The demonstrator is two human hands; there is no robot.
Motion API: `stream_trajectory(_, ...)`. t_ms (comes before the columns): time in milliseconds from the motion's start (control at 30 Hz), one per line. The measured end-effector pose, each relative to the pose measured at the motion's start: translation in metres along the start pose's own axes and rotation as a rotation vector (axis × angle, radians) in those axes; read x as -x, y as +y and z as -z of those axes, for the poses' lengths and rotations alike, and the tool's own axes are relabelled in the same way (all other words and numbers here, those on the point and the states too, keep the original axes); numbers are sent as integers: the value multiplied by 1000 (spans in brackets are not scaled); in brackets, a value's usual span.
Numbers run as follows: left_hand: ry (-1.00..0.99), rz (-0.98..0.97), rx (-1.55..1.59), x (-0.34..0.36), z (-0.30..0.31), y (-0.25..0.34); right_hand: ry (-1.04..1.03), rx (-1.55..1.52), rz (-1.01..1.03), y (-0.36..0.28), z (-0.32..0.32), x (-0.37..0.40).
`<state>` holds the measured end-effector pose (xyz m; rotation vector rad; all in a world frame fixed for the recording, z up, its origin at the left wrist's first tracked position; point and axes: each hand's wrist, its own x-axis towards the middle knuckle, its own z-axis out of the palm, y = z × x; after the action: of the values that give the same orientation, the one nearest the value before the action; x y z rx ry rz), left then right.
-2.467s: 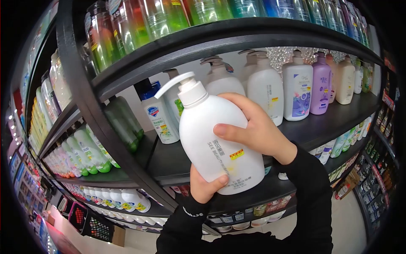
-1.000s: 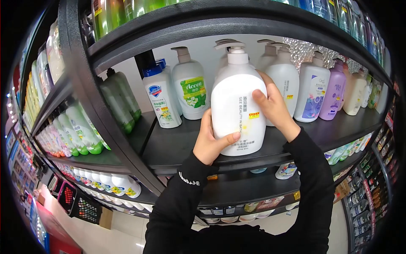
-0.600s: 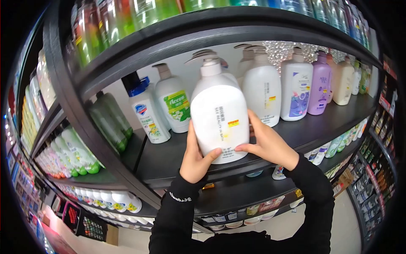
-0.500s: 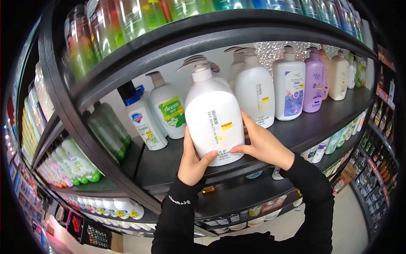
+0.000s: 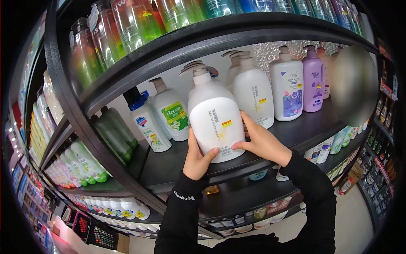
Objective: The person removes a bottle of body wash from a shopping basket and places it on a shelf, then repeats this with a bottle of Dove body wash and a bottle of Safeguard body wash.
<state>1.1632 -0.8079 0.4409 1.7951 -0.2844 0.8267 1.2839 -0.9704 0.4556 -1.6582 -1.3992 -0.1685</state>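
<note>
1. Head view: holding large white rounded plastic pump bottle (image 5: 218,120) in both bare hands, pump up with slight lean, at front edge of black shelf (image 5: 158,171). Cannot tell whether base touches board or hangs just above.
2. With left hand (image 5: 196,161), grasping lower left side: fingers along the side, thumb on front near base.
3. With right hand (image 5: 265,143), grasping lower right side: fingers round the side, thumb across front low down. Thumb tips near each other, apart.
4. Turned to camera: grey print reading "SEE BEAUTY IN BATH", plus small red-and-yellow sticker (image 5: 226,123).
5. Just right on same board: matching white pump bottle (image 5: 253,95).
6. To the left: white pump bottle with green label (image 5: 171,112), then white bottle with blue cap (image 5: 150,122).
7. Farther right: white bottle with purple-blue floral label (image 5: 289,91), then purple bottle (image 5: 313,91). Heavily blurred patch past those, contents unreadable.
8. One level up: row of clear red-to-green bottles (image 5: 135,23).
9. Wearing black sleeves (image 5: 186,211), white lettering on left cuff.
</note>
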Motion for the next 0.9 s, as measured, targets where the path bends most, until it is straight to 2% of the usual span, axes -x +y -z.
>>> stream_trajectory(333, 37, 2, -113, 3, 1, -3, -28, -42, -18, 1, -1, 4)
stream_trajectory(400, 128, -67, -388, 6, -3, 1, -37, -39, 7, 0, 2, 12)
stream_trajectory(467, 181, -35, -422, 18, -11, 19, 56, 161, 39, -13, 10, 29)
stream_trajectory(533, 200, -109, -756, 37, -19, 45, 91, 160, 79, -37, 17, 45)
stream_trajectory(567, 213, -164, -806, 48, -20, 54, 75, 155, 78, -46, 18, 55)
stream_trajectory(667, 318, -581, -811, 80, -16, 63, -31, 106, 276, -59, 20, 80)
stream_trajectory(733, 103, -636, -836, 101, -6, 80, -165, 47, 412, -57, 14, 99)
stream_trajectory(767, 9, -588, -810, 109, -5, 92, -205, 126, 504, -62, 11, 103)
stream_trajectory(800, -133, -514, -780, 116, 0, 102, -226, 103, 503, -67, 7, 104)
stream_trajectory(867, -297, -432, -885, 129, 5, 114, -412, 81, 614, -76, -2, 104)
stream_trajectory(900, -424, -302, -975, 140, 14, 120, -492, 42, 644, -76, -10, 105)
